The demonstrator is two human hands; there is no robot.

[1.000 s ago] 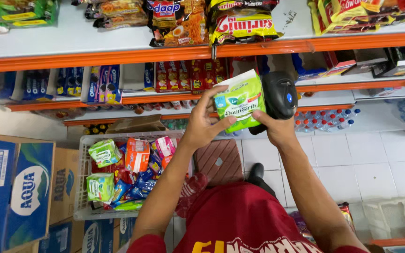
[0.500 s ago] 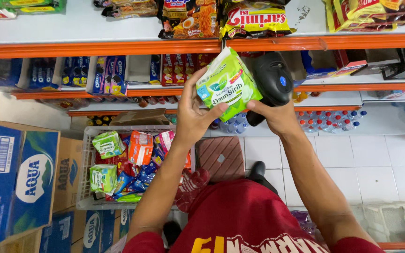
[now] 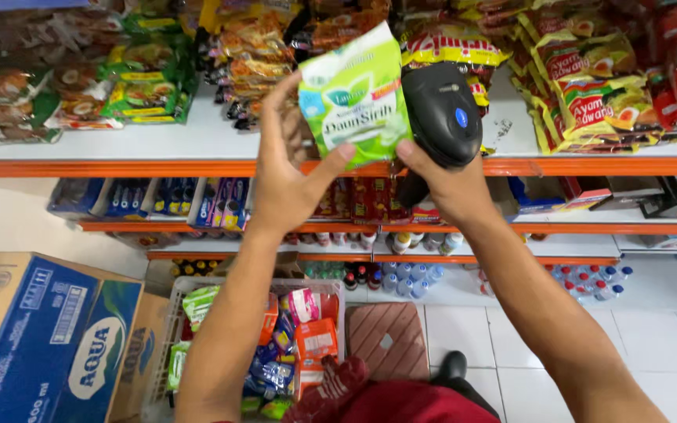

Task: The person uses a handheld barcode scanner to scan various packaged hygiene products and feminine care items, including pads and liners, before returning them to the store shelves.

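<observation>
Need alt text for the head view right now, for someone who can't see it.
The left hand holds up a green and white packet beside a black handheld scanner gripped in the right hand, before orange-edged shelves of snack packs. Below, a white basket holds assorted packets.

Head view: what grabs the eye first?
The bright green-and-white packet, held up at top centre in the left hand, in front of the orange-edged shelves of noodle packs. Right beside it, the right hand grips a black handheld scanner with a blue button. Lower left, a blue-and-white cardboard box sits next to a white basket of mixed colourful packets.
</observation>
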